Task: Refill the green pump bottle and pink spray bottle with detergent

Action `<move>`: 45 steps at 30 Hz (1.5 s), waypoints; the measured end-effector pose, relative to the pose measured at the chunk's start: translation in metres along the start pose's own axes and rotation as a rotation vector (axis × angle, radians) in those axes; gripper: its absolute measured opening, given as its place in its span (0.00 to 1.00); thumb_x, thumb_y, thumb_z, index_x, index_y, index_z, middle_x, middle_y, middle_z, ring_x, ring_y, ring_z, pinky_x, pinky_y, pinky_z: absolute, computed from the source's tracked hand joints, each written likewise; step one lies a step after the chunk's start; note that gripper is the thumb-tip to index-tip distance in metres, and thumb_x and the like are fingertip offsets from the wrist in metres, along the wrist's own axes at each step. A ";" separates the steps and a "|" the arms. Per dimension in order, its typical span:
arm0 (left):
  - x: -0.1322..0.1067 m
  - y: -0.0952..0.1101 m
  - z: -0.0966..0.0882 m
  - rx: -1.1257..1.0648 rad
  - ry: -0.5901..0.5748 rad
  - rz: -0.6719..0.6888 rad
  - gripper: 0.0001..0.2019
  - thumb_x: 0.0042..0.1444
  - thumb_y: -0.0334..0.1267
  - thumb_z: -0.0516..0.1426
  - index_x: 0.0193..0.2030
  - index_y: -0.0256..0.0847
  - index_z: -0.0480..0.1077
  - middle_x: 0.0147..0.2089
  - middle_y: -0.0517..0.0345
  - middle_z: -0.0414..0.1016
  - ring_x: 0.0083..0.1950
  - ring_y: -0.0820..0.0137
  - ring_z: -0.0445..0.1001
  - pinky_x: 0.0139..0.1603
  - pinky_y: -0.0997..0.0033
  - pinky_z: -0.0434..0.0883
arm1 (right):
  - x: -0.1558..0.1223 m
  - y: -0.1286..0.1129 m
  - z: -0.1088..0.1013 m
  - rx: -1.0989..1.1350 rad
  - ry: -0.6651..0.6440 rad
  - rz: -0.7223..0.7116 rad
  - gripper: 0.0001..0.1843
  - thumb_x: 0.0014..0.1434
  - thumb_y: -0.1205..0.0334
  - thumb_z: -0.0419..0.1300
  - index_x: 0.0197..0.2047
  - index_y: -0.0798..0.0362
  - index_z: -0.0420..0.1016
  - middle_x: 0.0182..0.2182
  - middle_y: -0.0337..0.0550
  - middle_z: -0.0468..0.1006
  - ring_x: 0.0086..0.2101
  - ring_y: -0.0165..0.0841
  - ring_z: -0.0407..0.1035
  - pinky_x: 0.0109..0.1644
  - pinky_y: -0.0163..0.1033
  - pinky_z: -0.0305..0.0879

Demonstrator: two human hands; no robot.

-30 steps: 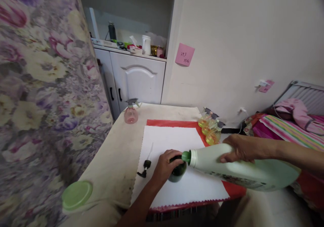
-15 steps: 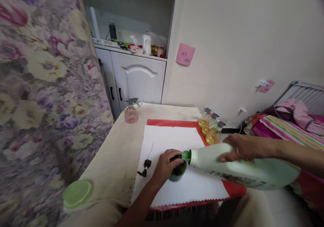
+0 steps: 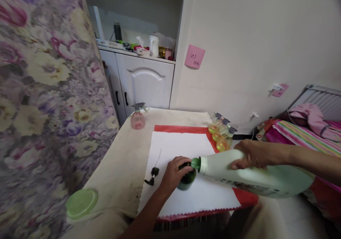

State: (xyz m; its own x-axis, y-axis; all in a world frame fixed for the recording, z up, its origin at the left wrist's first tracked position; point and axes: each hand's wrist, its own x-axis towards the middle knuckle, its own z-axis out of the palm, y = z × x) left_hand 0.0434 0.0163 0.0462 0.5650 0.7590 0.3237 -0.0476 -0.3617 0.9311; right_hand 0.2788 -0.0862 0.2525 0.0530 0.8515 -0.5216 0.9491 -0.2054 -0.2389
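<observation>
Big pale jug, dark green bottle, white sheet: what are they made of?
Big pale jug: probably opaque plastic, satin finish; soft sheen, moulded-looking body, ridged neck.

Dark green bottle: smooth, fairly glossy, perhaps translucent, with a lighter lower part; plastic or glass, can't tell.

White sheet: matte, thin-looking, zigzag-cut edge; fabric or paper, left open.

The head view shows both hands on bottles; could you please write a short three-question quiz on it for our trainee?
1. Which hand holds the large pale green bottle?
2. True or false: the dark pump top lies on the white sheet.
3. The spray bottle at the far left corner of the table is tinted: a) pink, b) yellow, c) blue.

Key: 1. Right hand; 2. True; 3. a) pink.
</observation>
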 end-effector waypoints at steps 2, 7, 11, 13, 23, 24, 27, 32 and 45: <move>-0.001 -0.001 0.000 0.002 0.004 -0.001 0.09 0.51 0.34 0.63 0.40 0.46 0.79 0.41 0.56 0.79 0.46 0.63 0.75 0.50 0.67 0.68 | 0.000 0.001 0.000 0.005 -0.007 -0.009 0.31 0.45 0.33 0.60 0.36 0.55 0.77 0.20 0.41 0.75 0.20 0.32 0.67 0.20 0.33 0.60; -0.001 -0.003 0.000 0.007 0.001 0.003 0.09 0.51 0.35 0.63 0.40 0.46 0.79 0.41 0.56 0.79 0.46 0.63 0.75 0.50 0.66 0.68 | 0.002 0.002 0.000 0.006 -0.023 -0.018 0.31 0.46 0.34 0.59 0.37 0.56 0.77 0.22 0.42 0.76 0.20 0.32 0.67 0.19 0.32 0.59; 0.000 -0.001 0.001 0.014 0.000 0.005 0.09 0.51 0.35 0.62 0.40 0.46 0.79 0.42 0.56 0.79 0.46 0.62 0.75 0.51 0.65 0.68 | 0.002 0.003 0.001 -0.005 -0.028 -0.019 0.31 0.47 0.34 0.59 0.37 0.56 0.77 0.23 0.43 0.77 0.20 0.31 0.67 0.19 0.32 0.58; 0.000 -0.001 0.001 0.017 -0.003 0.003 0.09 0.51 0.36 0.62 0.40 0.46 0.78 0.42 0.55 0.79 0.47 0.62 0.74 0.51 0.64 0.68 | 0.002 0.003 0.000 -0.009 -0.028 -0.018 0.32 0.47 0.33 0.59 0.37 0.56 0.77 0.23 0.43 0.77 0.19 0.31 0.66 0.18 0.32 0.58; -0.001 0.001 0.000 0.028 -0.003 0.006 0.09 0.51 0.35 0.62 0.40 0.46 0.78 0.41 0.55 0.79 0.47 0.62 0.74 0.51 0.65 0.68 | 0.001 0.002 0.000 0.001 -0.014 -0.007 0.33 0.45 0.33 0.59 0.36 0.56 0.77 0.21 0.42 0.75 0.20 0.32 0.67 0.19 0.32 0.58; -0.001 0.001 0.000 0.024 -0.001 0.007 0.09 0.51 0.35 0.62 0.40 0.46 0.78 0.41 0.55 0.79 0.47 0.62 0.74 0.51 0.65 0.68 | 0.001 0.001 0.000 0.006 -0.014 -0.006 0.33 0.45 0.33 0.60 0.36 0.56 0.77 0.22 0.42 0.75 0.20 0.32 0.68 0.19 0.32 0.58; -0.001 -0.001 0.001 0.013 -0.002 0.012 0.09 0.51 0.35 0.62 0.40 0.46 0.78 0.41 0.55 0.79 0.46 0.63 0.75 0.51 0.66 0.68 | 0.000 0.000 -0.001 0.009 -0.024 0.004 0.33 0.45 0.32 0.60 0.37 0.56 0.77 0.23 0.42 0.76 0.20 0.31 0.67 0.19 0.32 0.58; 0.000 -0.003 0.001 0.017 -0.001 0.013 0.09 0.51 0.36 0.62 0.40 0.45 0.78 0.42 0.55 0.79 0.47 0.63 0.75 0.51 0.66 0.68 | -0.001 -0.002 -0.001 -0.021 -0.013 0.013 0.33 0.45 0.32 0.59 0.36 0.57 0.77 0.21 0.42 0.75 0.19 0.31 0.66 0.19 0.33 0.58; 0.000 0.001 0.000 0.033 -0.009 0.004 0.09 0.51 0.36 0.62 0.40 0.46 0.78 0.42 0.55 0.79 0.47 0.62 0.75 0.51 0.64 0.69 | 0.000 0.000 -0.001 -0.018 -0.015 0.008 0.34 0.45 0.31 0.59 0.36 0.56 0.76 0.19 0.41 0.73 0.19 0.30 0.65 0.19 0.32 0.58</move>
State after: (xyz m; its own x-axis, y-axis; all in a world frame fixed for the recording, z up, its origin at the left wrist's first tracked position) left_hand 0.0434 0.0161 0.0474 0.5722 0.7527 0.3258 -0.0230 -0.3824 0.9237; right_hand 0.2792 -0.0864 0.2531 0.0563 0.8423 -0.5360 0.9540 -0.2038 -0.2199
